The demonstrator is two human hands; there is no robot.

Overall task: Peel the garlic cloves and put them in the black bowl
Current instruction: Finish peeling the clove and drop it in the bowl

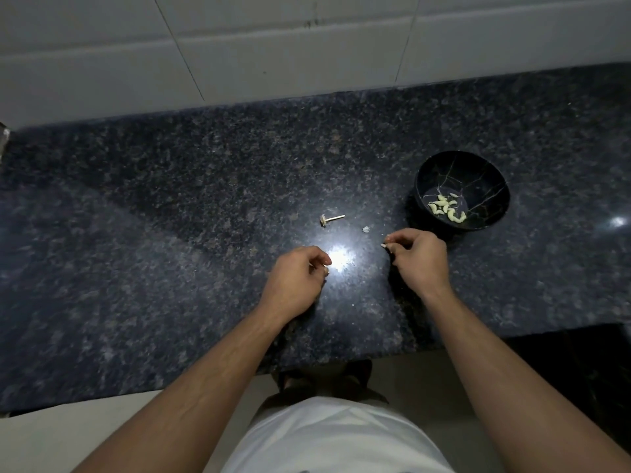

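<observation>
A black bowl (491, 172) with thin pale veins stands on the dark granite counter (170, 199) at the right. Several peeled pale-yellow garlic cloves (447, 208) lie in its bottom. My right hand (420, 257) hovers just left of and in front of the bowl, fingers curled, pinching a small white scrap of garlic or skin (384, 245) at its fingertips. My left hand (297, 278) rests over the counter further left with its fingers curled; what it holds, if anything, is hidden.
A bare garlic stem with its root plate (330, 219) lies on the counter behind my hands. A small flake of skin (366, 229) lies near it. A tiled wall (307, 46) runs behind; the counter's front edge is near my body.
</observation>
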